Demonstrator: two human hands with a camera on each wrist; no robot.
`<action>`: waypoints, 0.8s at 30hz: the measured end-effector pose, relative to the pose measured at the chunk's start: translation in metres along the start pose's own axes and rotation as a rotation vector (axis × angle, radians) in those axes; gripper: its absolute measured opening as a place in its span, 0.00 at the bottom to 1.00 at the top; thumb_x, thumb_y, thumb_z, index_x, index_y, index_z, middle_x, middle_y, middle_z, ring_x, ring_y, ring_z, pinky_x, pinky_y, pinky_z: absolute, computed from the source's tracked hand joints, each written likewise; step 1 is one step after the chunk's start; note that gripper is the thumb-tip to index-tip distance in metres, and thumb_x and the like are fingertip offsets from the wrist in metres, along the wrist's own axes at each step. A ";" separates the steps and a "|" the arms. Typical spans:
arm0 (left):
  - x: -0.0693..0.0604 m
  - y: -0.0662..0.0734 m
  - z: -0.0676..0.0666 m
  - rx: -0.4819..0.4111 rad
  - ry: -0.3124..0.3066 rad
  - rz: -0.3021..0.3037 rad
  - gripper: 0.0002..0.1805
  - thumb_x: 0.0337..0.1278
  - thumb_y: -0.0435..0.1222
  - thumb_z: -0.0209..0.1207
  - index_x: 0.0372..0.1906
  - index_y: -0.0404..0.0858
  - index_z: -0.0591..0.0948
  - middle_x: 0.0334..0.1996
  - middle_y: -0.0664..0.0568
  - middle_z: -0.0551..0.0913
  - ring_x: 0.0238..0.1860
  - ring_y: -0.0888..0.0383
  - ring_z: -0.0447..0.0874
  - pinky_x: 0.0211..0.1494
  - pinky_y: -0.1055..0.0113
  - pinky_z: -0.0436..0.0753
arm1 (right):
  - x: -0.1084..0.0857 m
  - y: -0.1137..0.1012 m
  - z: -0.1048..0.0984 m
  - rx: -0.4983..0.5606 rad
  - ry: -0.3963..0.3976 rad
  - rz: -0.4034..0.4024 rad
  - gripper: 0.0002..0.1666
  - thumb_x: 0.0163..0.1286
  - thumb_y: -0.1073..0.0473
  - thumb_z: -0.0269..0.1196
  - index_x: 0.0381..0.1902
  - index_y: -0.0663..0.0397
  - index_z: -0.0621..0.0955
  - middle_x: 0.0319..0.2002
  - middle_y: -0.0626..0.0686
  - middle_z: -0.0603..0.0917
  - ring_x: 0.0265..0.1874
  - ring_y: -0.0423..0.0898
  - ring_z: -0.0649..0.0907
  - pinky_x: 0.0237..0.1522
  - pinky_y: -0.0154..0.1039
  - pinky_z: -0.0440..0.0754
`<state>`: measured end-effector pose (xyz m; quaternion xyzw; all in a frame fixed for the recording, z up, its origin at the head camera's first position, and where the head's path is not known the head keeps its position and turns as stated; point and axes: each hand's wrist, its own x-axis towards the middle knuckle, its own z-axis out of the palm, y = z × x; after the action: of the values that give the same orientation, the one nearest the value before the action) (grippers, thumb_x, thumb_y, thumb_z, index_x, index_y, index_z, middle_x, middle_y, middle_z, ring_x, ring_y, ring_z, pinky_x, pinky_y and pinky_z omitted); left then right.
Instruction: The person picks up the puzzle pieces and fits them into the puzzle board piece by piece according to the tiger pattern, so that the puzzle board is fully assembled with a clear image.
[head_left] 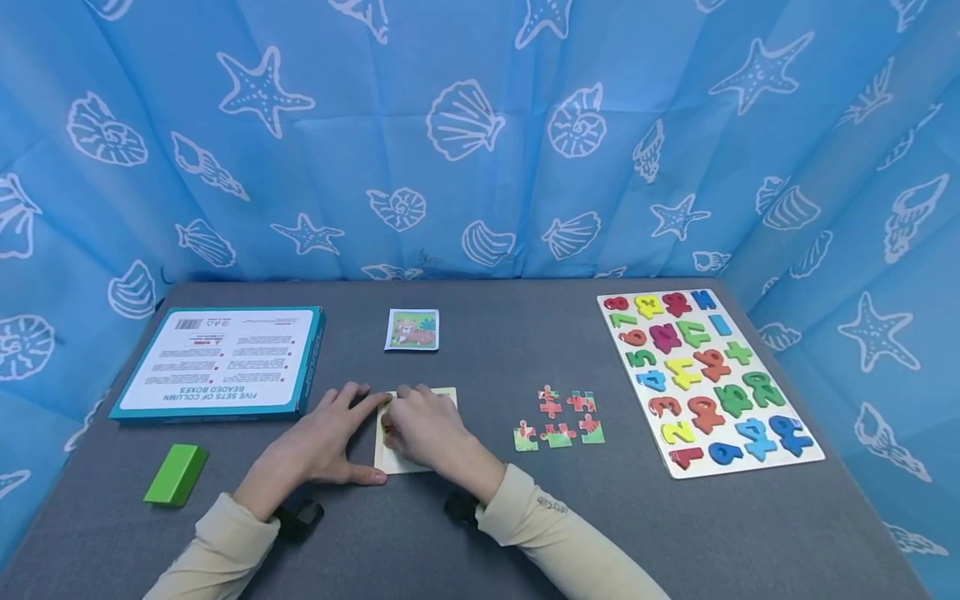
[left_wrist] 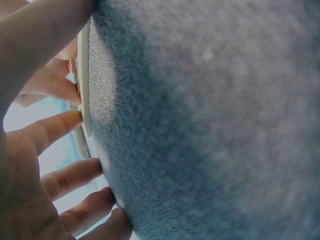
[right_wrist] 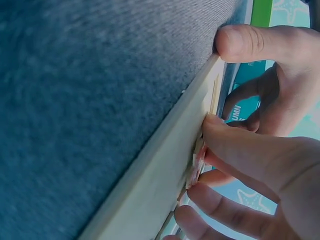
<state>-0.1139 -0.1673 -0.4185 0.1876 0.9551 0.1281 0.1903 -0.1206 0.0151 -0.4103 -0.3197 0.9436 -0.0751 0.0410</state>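
A pale puzzle board [head_left: 405,463] lies flat on the grey table between my hands. My left hand [head_left: 321,440] steadies its left side, thumb and index finger spread along the edge; the other fingertips rest on the table in the left wrist view. Over the board, my right hand [head_left: 427,427] pinches a reddish puzzle piece [right_wrist: 198,159] between thumb and fingers, low against the board's surface. The fingers mostly cover that piece in the head view. To the right lie several loose puzzle pieces [head_left: 558,435], red and green. A small picture card [head_left: 414,331] sits behind the board.
A teal and white box [head_left: 225,358] lies at the back left, with a green block [head_left: 176,475] in front of it. On the right is a white board [head_left: 651,392] of colourful number shapes. A blue shell-patterned curtain [head_left: 480,200] borders the table's back.
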 end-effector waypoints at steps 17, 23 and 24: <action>0.002 -0.001 -0.001 0.001 -0.014 0.004 0.62 0.35 0.71 0.72 0.77 0.48 0.66 0.73 0.36 0.65 0.67 0.36 0.69 0.63 0.35 0.76 | -0.001 -0.001 0.001 0.092 0.015 0.021 0.03 0.68 0.57 0.71 0.37 0.44 0.91 0.37 0.47 0.88 0.34 0.42 0.83 0.25 0.33 0.78; 0.001 -0.001 -0.001 0.001 -0.018 0.003 0.62 0.35 0.72 0.72 0.77 0.48 0.65 0.74 0.36 0.65 0.67 0.36 0.69 0.63 0.35 0.76 | -0.001 -0.001 0.001 0.088 0.025 0.016 0.04 0.67 0.57 0.71 0.38 0.44 0.91 0.38 0.48 0.88 0.34 0.43 0.84 0.24 0.34 0.77; 0.001 -0.001 -0.001 0.001 -0.018 0.003 0.62 0.35 0.71 0.72 0.78 0.48 0.65 0.74 0.36 0.64 0.67 0.36 0.69 0.63 0.34 0.76 | -0.001 -0.001 0.002 0.086 0.026 0.017 0.04 0.67 0.56 0.71 0.38 0.44 0.91 0.38 0.48 0.88 0.34 0.43 0.83 0.24 0.34 0.77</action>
<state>-0.1154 -0.1678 -0.4182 0.1902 0.9531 0.1263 0.1987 -0.1188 0.0149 -0.4117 -0.3085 0.9427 -0.1194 0.0429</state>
